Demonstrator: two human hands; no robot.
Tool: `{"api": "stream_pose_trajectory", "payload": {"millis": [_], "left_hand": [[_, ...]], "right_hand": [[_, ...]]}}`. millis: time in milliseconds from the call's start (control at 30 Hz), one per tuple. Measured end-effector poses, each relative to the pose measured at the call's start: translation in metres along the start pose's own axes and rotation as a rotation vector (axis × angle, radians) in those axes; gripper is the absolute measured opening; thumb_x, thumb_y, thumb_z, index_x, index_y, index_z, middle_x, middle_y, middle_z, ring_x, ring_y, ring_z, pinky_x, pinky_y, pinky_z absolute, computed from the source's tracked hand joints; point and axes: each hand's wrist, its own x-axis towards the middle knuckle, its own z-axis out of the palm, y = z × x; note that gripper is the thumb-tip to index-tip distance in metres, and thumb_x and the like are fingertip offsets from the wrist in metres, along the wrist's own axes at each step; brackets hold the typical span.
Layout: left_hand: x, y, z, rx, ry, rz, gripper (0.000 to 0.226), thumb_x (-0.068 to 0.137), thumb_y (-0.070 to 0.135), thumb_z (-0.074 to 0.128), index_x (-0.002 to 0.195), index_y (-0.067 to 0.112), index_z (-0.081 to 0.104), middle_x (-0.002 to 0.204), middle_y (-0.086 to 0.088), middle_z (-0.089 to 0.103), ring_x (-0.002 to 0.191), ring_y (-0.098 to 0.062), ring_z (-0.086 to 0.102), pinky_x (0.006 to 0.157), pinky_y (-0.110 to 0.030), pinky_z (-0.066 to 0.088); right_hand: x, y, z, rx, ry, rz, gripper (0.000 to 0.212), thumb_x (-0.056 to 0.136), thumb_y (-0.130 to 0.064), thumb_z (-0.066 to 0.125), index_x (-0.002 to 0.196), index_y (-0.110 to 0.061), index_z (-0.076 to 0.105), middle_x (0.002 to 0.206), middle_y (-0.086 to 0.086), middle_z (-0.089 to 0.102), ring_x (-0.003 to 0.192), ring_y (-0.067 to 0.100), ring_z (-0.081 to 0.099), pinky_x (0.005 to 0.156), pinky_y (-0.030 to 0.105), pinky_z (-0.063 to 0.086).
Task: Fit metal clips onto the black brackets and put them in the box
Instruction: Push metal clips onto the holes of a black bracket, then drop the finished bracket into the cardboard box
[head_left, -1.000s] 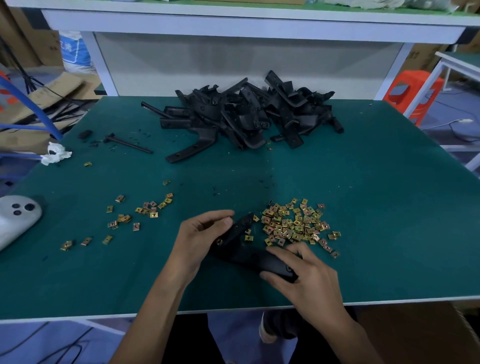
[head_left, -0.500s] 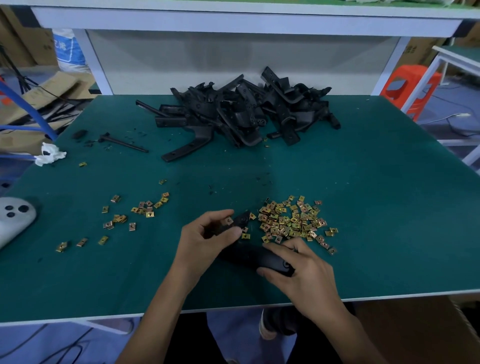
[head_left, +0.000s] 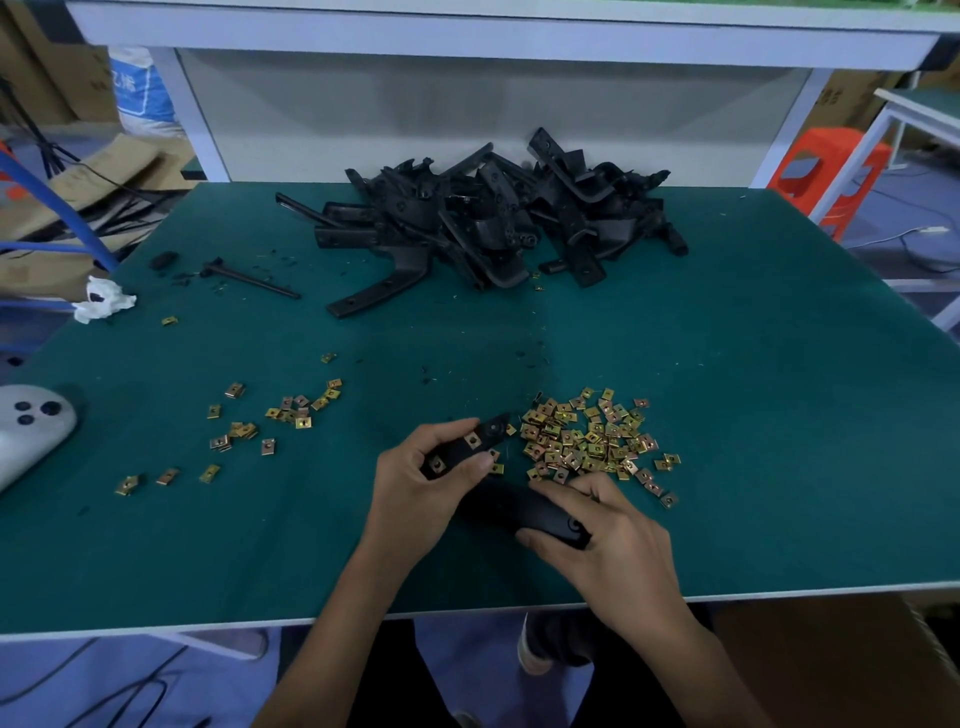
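Note:
A black bracket (head_left: 511, 506) lies low over the green table (head_left: 753, 415) near its front edge. My left hand (head_left: 415, 483) grips its upper arm, where two metal clips (head_left: 472, 441) sit on the plastic. My right hand (head_left: 608, 540) holds the bracket's lower, rounded end between thumb and fingers. A dense heap of gold metal clips (head_left: 592, 441) lies just right of the left hand. A big pile of black brackets (head_left: 493, 218) sits at the back of the table.
A smaller scatter of clips (head_left: 260, 426) lies at the left. A loose black strip (head_left: 249, 278), a crumpled white tissue (head_left: 101, 304) and a grey device (head_left: 26, 436) occupy the left side. A cardboard box (head_left: 831, 660) stands below the table's front right edge.
The left hand has turned the bracket's upper arm so its clips show. The right hand has shifted slightly on the lower end.

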Motion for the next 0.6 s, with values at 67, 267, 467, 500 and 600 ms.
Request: {"api": "stream_pose_trajectory", "payload": {"millis": [67,267,467,500,600], "left_hand": [[0.0,-0.001,0.0,-0.001,0.0,0.01,0.032,0.079,0.011,0.083,0.104,0.03,0.075,0.097,0.003,0.076,0.087,-0.007,0.069,0.074,-0.018,0.053],[0.001,-0.006,-0.003,0.023,-0.014,0.022,0.032,0.079,0.02,0.085,0.104,0.038,0.077,0.099,0.008,0.076,0.09,-0.007,0.07,0.075,-0.018,0.053],[0.002,-0.013,-0.007,0.082,0.048,0.064,0.027,0.078,0.025,0.085,0.099,0.037,0.074,0.095,0.009,0.075,0.087,-0.006,0.07,0.074,-0.016,0.052],[0.003,-0.014,-0.007,0.092,0.041,0.071,0.026,0.079,0.023,0.085,0.099,0.037,0.074,0.096,0.01,0.075,0.088,-0.007,0.069,0.075,-0.016,0.052],[0.007,-0.016,-0.008,0.128,0.036,0.08,0.026,0.08,0.023,0.082,0.097,0.04,0.072,0.096,0.012,0.074,0.087,-0.005,0.067,0.077,-0.014,0.051]], "right_hand": [[0.0,-0.001,0.0,0.0,0.0,0.001,0.059,0.076,-0.078,0.055,0.129,-0.052,0.059,0.104,-0.022,0.054,0.083,0.0,0.062,0.066,0.031,0.051],[-0.001,-0.004,-0.002,-0.024,0.026,-0.024,0.055,0.079,-0.076,0.055,0.127,-0.049,0.061,0.102,-0.021,0.053,0.08,0.003,0.062,0.062,0.032,0.051],[-0.003,-0.006,-0.002,-0.082,0.057,-0.065,0.054,0.083,-0.071,0.054,0.126,-0.042,0.067,0.103,-0.018,0.056,0.078,0.007,0.064,0.059,0.027,0.047],[-0.003,-0.005,-0.003,-0.087,0.049,-0.069,0.055,0.083,-0.07,0.055,0.128,-0.04,0.066,0.104,-0.018,0.056,0.079,0.006,0.063,0.06,0.025,0.046],[-0.006,-0.006,-0.006,-0.086,0.036,-0.085,0.056,0.085,-0.064,0.062,0.133,-0.035,0.064,0.106,-0.015,0.061,0.09,0.007,0.064,0.068,0.025,0.048]]}}
